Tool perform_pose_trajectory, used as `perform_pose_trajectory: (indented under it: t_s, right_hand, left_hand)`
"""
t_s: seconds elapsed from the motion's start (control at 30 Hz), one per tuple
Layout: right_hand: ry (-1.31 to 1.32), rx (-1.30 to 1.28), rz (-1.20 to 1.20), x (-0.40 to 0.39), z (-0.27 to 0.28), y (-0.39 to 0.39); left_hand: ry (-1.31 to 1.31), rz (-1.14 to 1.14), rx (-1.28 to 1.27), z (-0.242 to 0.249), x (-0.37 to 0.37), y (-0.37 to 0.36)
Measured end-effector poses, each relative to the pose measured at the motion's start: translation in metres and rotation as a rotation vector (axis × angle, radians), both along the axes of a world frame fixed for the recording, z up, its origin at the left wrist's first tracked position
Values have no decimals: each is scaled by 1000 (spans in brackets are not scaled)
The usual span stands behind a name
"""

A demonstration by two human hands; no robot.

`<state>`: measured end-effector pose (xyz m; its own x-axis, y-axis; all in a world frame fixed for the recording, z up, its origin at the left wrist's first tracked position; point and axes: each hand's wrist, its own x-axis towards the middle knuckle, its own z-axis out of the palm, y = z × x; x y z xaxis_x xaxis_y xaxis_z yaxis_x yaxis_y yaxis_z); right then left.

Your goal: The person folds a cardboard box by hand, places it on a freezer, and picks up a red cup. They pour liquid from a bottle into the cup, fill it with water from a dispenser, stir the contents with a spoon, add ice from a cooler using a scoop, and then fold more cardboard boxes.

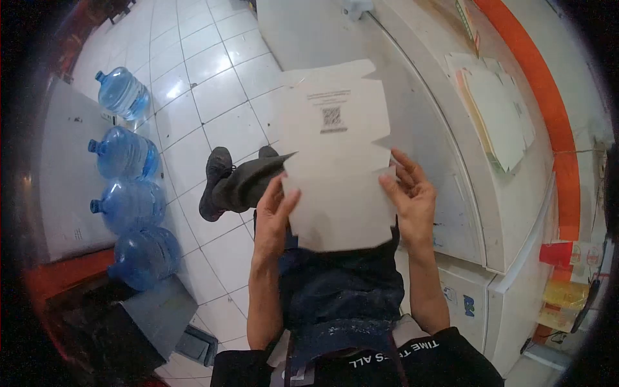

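Note:
Between my two hands is a flat, unfolded white cardboard box blank (pixel 338 193), printed with a QR code and small lines of text on its upper part. My left hand (pixel 276 208) grips its left edge, thumb on the near face. On the opposite edge, my right hand (pixel 407 193) has its thumb on the face and its fingers along the side. The blank has notched flaps at its sides and is held above my lap, over a dark apron (pixel 335 284). Its underside is hidden.
Several blue water jugs (pixel 132 153) stand in a row on the left of the tiled floor (pixel 193 97). A white refrigerator (pixel 445 187) is close on my right, with a stack of flat cardboard blanks (pixel 500 113) on it. A grey box-like object (pixel 161 313) sits at lower left.

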<state>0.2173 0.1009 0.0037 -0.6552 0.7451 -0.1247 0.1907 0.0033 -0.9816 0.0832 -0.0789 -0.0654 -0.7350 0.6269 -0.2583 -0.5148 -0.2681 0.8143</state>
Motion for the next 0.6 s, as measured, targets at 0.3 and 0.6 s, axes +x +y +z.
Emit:
perform_pose_trajectory:
  t_s: [0.3,0.6]
  right_hand:
    - [-109,-81,-72,23,-33,-4]
    - [-200,-136,-75,62,-37,4]
  left_hand:
    - [232,30,-266,9,27,4]
    - [165,-197,-345,4,43,-6]
